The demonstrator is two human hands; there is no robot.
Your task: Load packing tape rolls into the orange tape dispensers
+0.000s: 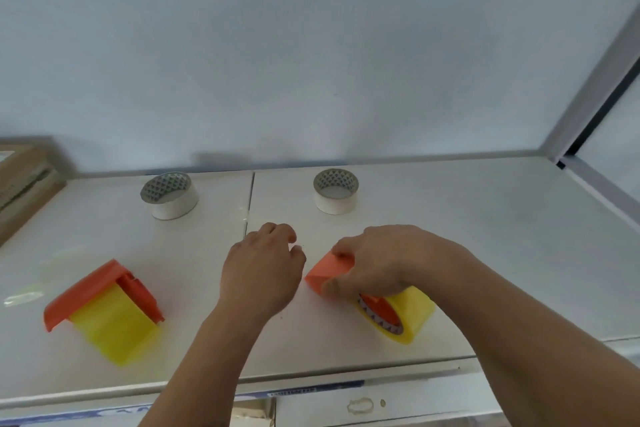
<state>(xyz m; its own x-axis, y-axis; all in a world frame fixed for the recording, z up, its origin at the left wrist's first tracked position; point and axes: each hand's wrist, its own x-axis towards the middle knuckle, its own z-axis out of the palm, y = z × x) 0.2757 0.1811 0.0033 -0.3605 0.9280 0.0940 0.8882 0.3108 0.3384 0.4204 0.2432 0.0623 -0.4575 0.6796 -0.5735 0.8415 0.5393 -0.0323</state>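
Two orange tape dispensers lie on the white table (485,253), each with a yellow tape roll in it. The left dispenser (86,291) lies untouched, its yellow roll (114,329) pointing toward me. My right hand (377,260) grips the top of the right dispenser (327,272), whose yellow roll (408,312) sticks out below my wrist. My left hand (263,267) hovers just left of that dispenser with fingers curled and nothing in it. Two white tape rolls stand flat farther back, one on the left (170,196) and one on the right (336,191).
A cardboard box (24,184) sits at the far left edge. A white wall runs behind the table, and a metal frame (595,80) rises at the right. The table's front edge lies near my forearms, with drawers below it.
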